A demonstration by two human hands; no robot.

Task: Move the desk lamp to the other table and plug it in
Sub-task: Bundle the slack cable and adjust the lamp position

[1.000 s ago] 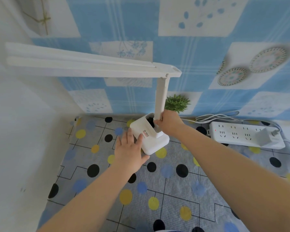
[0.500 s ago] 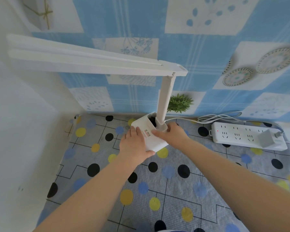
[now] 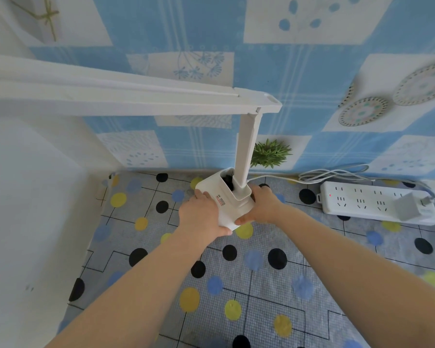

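Note:
The white desk lamp (image 3: pixel 230 197) stands on the table with the dotted cloth (image 3: pixel 236 285), near the back wall. Its post rises straight up and its long head (image 3: pixel 111 96) reaches far to the left. My left hand (image 3: pixel 201 217) grips the left side of the lamp's base, thumb at the front corner. My right hand (image 3: pixel 263 207) grips the right side of the base. A white cord (image 3: pixel 276 176) leads from behind the base to a loose coil (image 3: pixel 334 173) by the wall. The white power strip (image 3: pixel 362 204) lies to the right.
A grey adapter (image 3: pixel 408 205) is plugged into the strip's right end. A small green plant (image 3: pixel 270 154) stands against the blue patterned wall behind the lamp post. A white wall (image 3: pixel 23 197) closes off the table's left side.
My right hand slid down from the lamp post to the right side of the base. My left hand moved forward from the cloth onto the base's left side.

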